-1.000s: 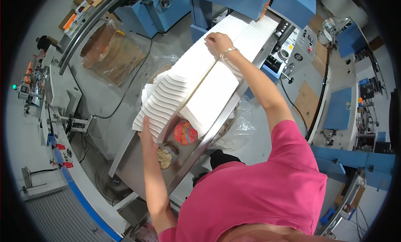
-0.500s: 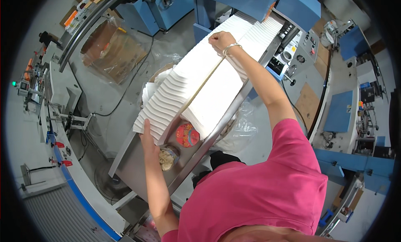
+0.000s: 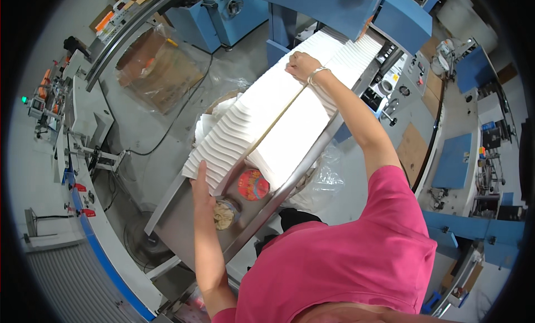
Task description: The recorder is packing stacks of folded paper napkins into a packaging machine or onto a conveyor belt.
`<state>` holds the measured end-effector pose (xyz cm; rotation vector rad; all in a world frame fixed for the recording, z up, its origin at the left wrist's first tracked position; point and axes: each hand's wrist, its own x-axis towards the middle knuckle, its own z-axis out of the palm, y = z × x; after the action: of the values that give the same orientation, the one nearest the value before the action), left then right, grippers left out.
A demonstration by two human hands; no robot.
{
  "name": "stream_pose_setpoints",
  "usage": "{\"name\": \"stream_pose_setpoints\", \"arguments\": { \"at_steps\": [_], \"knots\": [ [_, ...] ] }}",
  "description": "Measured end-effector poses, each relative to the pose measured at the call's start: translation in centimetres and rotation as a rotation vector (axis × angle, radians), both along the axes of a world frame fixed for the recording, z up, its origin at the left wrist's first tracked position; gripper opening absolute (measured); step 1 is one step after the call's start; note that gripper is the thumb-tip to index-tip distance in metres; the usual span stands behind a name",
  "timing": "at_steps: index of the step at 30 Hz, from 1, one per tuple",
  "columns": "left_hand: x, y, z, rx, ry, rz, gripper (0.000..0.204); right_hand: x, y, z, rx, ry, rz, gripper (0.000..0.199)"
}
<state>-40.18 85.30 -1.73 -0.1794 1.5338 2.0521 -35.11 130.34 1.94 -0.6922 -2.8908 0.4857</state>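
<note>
The left hand (image 3: pixel 202 185) lies open, fingers straight and together, its flat side pressed against the near end of the left row of white folded paper (image 3: pixel 245 122). The right hand (image 3: pixel 301 65) is stretched out at the far end of the same stock, fingers curled down over the top of the paper where the two rows meet; a thin bracelet (image 3: pixel 317 72) sits on its wrist. How firmly it grips cannot be told.

Between the two hands runs the long left row, its folded edges stepped like a fan toward the left hand. Just right of it, parted by a thin tan divider strip (image 3: pixel 278 118), lies the right row of white paper (image 3: pixel 304 125), reaching from under the right forearm toward the person. Both rows rest in a slanted metal trough (image 3: pixel 184 223), whose bare end lies just beside and below the left hand.

Close to the left hand's wrist, on the trough, stands a small round tub with tan contents (image 3: pixel 225 214), and just beyond it a round red tin (image 3: pixel 253 185), touching the near end of the right row.

Past the right hand rises a blue machine housing (image 3: pixel 334 11). To its right sits a grey control panel (image 3: pixel 401 83). Left of the left hand, well apart, flattened cardboard under clear plastic (image 3: pixel 159 72) lies on the floor.
</note>
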Motion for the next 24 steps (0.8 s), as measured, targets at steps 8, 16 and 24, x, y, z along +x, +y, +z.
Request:
{"name": "stream_pose_setpoints", "arguments": {
  "at_steps": [8,16,24],
  "knots": [
    [-1.3,-0.6,-1.8,0.002,-0.020,-0.069,0.064,1.2,-3.5,1.4,0.407,-0.235,0.164,0.068],
    [-2.2,-3.3,-1.1,0.065,-0.139,-0.066,0.062,1.2,-8.8,0.6,0.283,-0.042,0.106,0.047],
    [-1.9,-15.1,0.2,-0.035,-0.042,-0.153,0.056,0.4,-21.6,0.0,0.284,-0.033,0.086,0.043]
  ]
}}
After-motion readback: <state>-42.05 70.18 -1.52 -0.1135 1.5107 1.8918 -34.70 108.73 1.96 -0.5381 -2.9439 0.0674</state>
